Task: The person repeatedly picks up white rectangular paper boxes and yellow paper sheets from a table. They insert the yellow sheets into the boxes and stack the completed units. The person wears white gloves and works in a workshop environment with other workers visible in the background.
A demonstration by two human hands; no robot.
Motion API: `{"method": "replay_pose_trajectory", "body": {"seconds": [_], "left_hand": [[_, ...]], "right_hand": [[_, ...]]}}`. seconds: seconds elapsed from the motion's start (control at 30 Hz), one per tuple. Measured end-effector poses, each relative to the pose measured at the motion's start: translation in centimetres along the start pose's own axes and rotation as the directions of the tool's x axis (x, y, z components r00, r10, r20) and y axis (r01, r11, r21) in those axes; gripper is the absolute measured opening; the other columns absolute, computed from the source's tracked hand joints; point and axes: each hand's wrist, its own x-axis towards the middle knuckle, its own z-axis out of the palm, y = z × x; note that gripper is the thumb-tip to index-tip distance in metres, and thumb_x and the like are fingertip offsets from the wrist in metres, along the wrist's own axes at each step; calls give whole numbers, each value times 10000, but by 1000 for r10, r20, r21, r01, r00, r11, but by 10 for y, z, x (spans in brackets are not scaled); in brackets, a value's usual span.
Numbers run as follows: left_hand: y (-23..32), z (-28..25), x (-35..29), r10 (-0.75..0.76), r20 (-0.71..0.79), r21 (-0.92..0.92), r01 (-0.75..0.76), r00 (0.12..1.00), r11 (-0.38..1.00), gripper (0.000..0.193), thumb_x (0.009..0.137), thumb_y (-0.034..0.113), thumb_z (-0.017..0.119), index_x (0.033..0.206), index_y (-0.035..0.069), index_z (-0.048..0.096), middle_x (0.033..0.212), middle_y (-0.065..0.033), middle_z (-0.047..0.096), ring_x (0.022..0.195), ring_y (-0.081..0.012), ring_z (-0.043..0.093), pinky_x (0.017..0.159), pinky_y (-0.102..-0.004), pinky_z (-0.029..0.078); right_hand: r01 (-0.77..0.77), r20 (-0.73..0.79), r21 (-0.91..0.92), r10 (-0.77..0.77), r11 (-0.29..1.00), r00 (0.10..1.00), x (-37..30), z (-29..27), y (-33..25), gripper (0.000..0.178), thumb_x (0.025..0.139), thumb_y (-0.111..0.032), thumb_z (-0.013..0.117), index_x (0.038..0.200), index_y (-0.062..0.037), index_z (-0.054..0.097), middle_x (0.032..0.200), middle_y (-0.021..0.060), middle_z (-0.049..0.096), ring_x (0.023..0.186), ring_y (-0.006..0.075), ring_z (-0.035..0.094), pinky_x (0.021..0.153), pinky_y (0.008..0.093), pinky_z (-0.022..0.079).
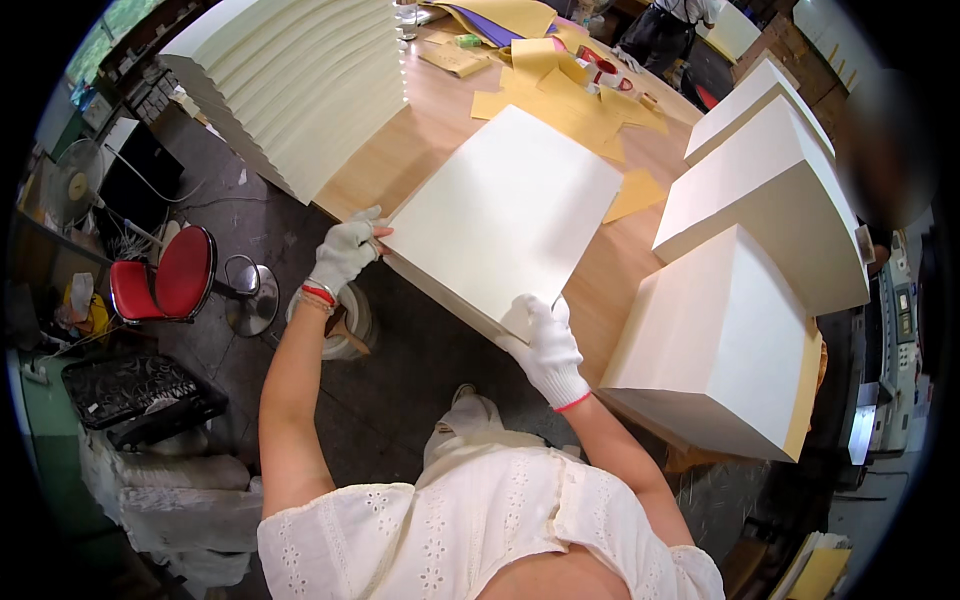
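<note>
A thick stack of white paper (505,205) lies at an angle on the wooden table, its near edge at the table's front. My left hand (346,250), in a white knit glove with bare fingertips showing, holds the stack's left corner. At the near right corner, my right hand (547,345), in a white glove with a red cuff edge, is closed around the paper; some of its fingers are hidden. To the left rises a tall pile of cream paper (300,80) with wavy layers.
Three white paper blocks (760,335) stand along the right side. Yellow paper sheets (570,105) and a tape roll (603,73) lie on the table (375,170) behind the stack. A red chair (185,275) stands left on the floor. Another person (665,30) is at the far end.
</note>
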Motion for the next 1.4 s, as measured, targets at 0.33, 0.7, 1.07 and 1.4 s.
{"method": "replay_pose_trajectory", "body": {"seconds": [0.33, 0.7, 1.07, 1.4], "left_hand": [[-3, -13, 17, -12, 70, -157, 22, 997, 987, 289, 774, -72, 646, 1059, -47, 678, 1162, -185, 637, 980, -235, 657, 790, -305, 567], [-1, -14, 19, -144, 97, -154, 157, 985, 976, 318, 813, -55, 528, 1111, -76, 637, 942, -134, 689, 819, -179, 688, 760, -273, 546], [-38, -17, 3, -157, 5, -86, 157, 988, 984, 352, 834, -41, 634, 1185, -12, 630, 985, -92, 702, 873, -122, 654, 750, -271, 548], [184, 80, 46, 215, -70, -168, -224, 974, 960, 486, 790, -134, 605, 1257, -5, 573, 1256, -103, 602, 1182, -185, 549, 969, -316, 456]], "right_hand": [[23, -40, -54, -25, 998, 999, -2, 10, 3, 656, 715, -264, 824, 1255, -153, 468, 1240, 269, 407, 908, 440, 616, 730, 474, 554], [21, -63, -51, -24, 998, 998, -4, 8, 0, 635, 708, -240, 819, 1236, -151, 478, 1229, 275, 412, 935, 449, 590, 753, 477, 535], [132, -118, -97, -143, 987, 983, -16, 23, 3, 662, 752, -299, 764, 1304, -181, 416, 1271, 386, 388, 917, 491, 607, 731, 486, 550], [-173, 466, 171, 74, 970, 882, -151, -73, 77, 651, 910, -446, 537, 1461, -146, 364, 1382, 164, 488, 1198, 342, 535, 983, 402, 459]]}}
